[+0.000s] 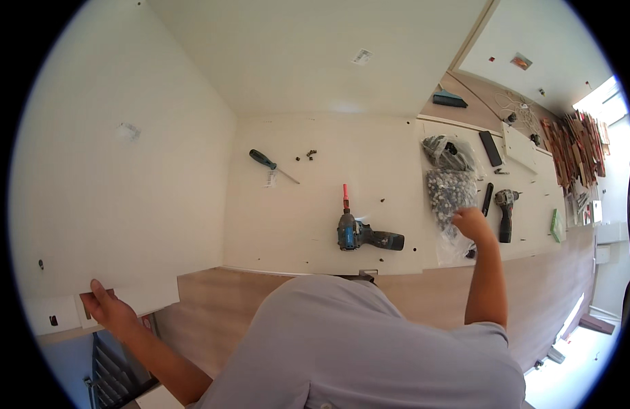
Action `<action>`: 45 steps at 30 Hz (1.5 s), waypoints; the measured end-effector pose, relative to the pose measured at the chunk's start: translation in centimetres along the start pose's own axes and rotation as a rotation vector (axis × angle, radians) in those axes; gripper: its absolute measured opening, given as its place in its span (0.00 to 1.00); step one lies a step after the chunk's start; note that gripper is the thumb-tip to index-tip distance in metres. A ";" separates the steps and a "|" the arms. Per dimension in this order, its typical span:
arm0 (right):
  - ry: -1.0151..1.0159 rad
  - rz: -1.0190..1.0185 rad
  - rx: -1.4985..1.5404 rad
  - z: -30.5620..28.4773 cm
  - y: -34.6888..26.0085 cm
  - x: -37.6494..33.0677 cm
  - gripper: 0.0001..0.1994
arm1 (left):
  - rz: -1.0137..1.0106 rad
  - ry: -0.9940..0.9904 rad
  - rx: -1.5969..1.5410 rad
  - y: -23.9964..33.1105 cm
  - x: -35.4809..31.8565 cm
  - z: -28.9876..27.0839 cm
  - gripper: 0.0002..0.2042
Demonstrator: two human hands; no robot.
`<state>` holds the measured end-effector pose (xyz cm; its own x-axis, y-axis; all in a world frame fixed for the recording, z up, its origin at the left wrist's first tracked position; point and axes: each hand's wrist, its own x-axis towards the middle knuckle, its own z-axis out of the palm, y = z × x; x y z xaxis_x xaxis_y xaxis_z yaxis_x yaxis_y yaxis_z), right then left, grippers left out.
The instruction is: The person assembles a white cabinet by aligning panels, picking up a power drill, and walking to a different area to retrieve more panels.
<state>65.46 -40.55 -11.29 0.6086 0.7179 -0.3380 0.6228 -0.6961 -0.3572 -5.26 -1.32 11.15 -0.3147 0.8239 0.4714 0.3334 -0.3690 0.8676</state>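
Note:
My left hand (110,312) is at the lower left, its fingers curled at a rectangular cutout in a narrow white panel (155,292), gripping it there. On the right, my right hand (472,223) is closed, fingertips at a clear plastic bag of small metal fittings (448,191). Whatever those fingertips hold is hidden. Between the hands, a blue and black cordless driver (347,232) with a red-tipped bit lies on a white board (288,225). Beyond it rests a screwdriver (264,159), near several small dark fittings (311,155).
Tall white panels (124,191) stand at the left and at the back (294,61). Right of the bag lie a second cordless drill (506,215), a black bar (490,148) and a green-and-white packet (556,225). Farther off are a brush (450,99) and stacked wood strips (577,150).

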 end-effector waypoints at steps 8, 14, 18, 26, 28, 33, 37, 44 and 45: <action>-0.158 -0.206 0.475 10.3 -17.1 16.4 0.11 | 0.013 -0.041 -0.053 1.5 -0.6 1.9 0.21; -0.197 -0.454 0.102 14.4 -20.3 21.0 0.10 | 0.015 -0.052 -0.036 2.7 -1.7 2.1 0.21; -0.313 -0.525 -0.011 14.0 -20.9 22.6 0.09 | 0.048 -0.050 -0.075 2.5 -1.8 2.1 0.21; -0.498 -0.447 0.067 14.2 -23.6 23.3 0.10 | 0.033 -0.025 -0.049 2.6 -1.7 2.3 0.22; -0.520 -0.382 0.133 14.1 -23.6 22.6 0.12 | 0.043 -0.038 -0.047 1.8 -1.3 1.7 0.22; -0.344 -0.328 0.444 14.7 -20.9 19.7 0.16 | 0.058 -0.037 -0.081 1.0 -0.9 1.9 0.21; -0.247 -0.336 0.197 14.3 -17.4 13.1 0.28 | 0.032 0.013 -0.051 1.4 -1.9 2.1 0.21; -0.215 -0.435 -0.127 16.0 -16.4 1.2 0.45 | -0.043 -0.008 -0.002 3.0 -1.7 3.6 0.21; -0.222 -0.451 -0.122 16.7 -16.4 1.3 0.45 | -0.037 -0.005 -0.057 2.9 -1.7 3.6 0.21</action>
<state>47.84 -28.12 -20.37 0.1552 0.9219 -0.3550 0.8601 -0.3029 -0.4104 -0.59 -2.28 12.26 -0.3215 0.8395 0.4381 0.2701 -0.3621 0.8921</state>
